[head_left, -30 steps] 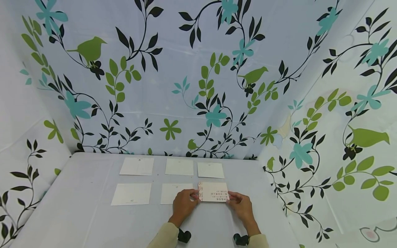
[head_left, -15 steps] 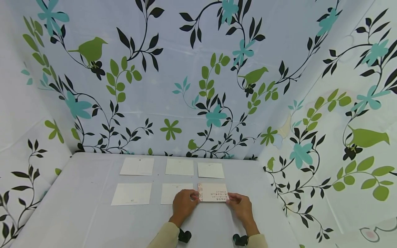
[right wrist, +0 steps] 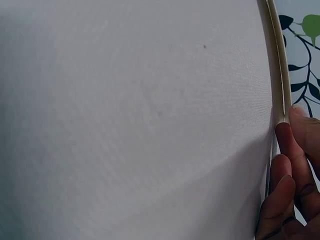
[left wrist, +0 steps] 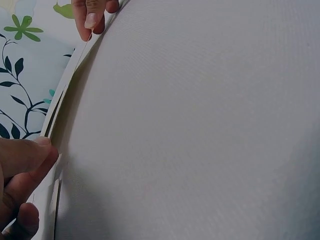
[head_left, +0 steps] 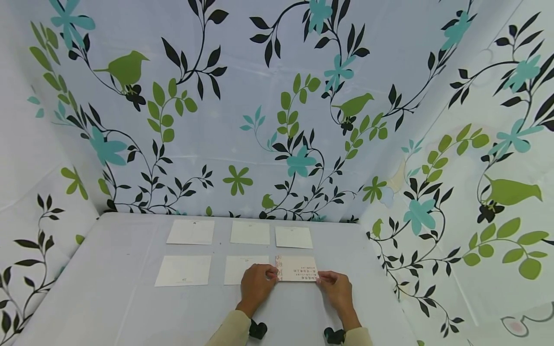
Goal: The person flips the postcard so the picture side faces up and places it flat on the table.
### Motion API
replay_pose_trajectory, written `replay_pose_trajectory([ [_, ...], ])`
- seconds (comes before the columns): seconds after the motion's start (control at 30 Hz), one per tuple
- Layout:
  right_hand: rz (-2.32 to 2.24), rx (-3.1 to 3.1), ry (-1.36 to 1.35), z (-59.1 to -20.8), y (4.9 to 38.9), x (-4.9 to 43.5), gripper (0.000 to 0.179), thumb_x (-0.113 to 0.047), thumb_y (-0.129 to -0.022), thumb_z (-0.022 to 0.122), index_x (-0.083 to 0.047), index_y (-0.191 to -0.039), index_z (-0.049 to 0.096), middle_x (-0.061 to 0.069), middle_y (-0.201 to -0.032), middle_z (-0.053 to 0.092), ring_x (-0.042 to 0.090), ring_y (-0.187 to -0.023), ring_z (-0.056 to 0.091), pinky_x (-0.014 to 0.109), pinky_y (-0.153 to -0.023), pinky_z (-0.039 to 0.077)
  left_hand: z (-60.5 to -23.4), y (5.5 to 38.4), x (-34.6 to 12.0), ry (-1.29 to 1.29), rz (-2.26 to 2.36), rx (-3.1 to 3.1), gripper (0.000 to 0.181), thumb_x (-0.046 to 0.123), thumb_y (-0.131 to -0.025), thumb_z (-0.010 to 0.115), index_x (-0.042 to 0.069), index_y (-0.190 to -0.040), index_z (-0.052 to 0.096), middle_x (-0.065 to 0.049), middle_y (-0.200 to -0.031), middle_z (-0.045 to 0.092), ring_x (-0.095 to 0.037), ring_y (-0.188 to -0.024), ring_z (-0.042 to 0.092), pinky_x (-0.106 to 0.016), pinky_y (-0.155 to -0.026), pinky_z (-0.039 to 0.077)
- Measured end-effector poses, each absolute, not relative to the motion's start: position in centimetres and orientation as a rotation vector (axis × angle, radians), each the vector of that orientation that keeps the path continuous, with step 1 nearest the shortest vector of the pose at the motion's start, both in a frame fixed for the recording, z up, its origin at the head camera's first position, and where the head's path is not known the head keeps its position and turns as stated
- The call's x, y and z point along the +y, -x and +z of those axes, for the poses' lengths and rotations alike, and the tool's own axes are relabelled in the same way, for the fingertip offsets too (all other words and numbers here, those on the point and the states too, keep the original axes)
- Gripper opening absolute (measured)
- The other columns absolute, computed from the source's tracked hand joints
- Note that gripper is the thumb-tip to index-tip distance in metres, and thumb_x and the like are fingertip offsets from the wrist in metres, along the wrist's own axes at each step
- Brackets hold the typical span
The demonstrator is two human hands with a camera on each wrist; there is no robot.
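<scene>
Card [head_left: 297, 268], printed: edges pinched by left hand [head_left: 256, 283] and right hand [head_left: 337, 286]; best kept level, lowered square at 3 o'clock of blank card [head_left: 241, 269]

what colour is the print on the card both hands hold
Cream card with dark text and a reddish strip at its left; head view.

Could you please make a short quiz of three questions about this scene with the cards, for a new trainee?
1. True or false: both hands hold the printed card.
2. How many blank cards lie flat on the table?
3. Which end of the printed card does the left hand pinch: A) the end beside the near middle blank card, B) the end away from it?

Key:
1. True; the right hand pinches the other end.
2. Five: three in the far row, two in the near row.
3. A.
</scene>
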State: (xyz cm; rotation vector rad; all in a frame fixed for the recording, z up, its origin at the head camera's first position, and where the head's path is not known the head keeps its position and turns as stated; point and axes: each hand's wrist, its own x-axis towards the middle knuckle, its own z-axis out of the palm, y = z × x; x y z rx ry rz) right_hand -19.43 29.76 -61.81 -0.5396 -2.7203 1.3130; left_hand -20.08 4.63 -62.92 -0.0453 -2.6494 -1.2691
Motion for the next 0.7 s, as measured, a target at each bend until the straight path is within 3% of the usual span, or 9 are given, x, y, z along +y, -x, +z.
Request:
replay_pose_trajectory([
  [0.23, 1.244, -2.714, 0.541, -61.98, 19.41, 29.47, 0.016, -0.007, -0.088, 0.084, -0.013, -0.102, 0.083, -0.002, -0.091, 0.08, 0.012, -0.086, 0.072, 0.024, -0.073, 0.051, -63.11, 20.14, 4.64, 0.067, -1.228, -2.652, 0.013, 0.015, -0.081, 0.09, 0.022, -0.09, 0.083, 0.013, -0.072, 0.073, -0.012, -0.08, 0.062, -0.038, -0.078, 0.049],
  [0.7, 1.078, -2.766, 0.536, -61.43, 18.92, 29.29, 0.014, -0.01, -0.086, 0.086, -0.014, -0.099, 0.083, -0.005, -0.084, 0.078, 0.011, -0.077, 0.069, 0.031, -0.071, 0.046, -62.69, 19.86, 4.57, 0.077, -1.206, -2.657, 0.014, 0.014, -0.082, 0.088, 0.02, -0.093, 0.083, 0.011, -0.073, 0.075, -0.012, -0.078, 0.062, -0.036, -0.074, 0.047],
])
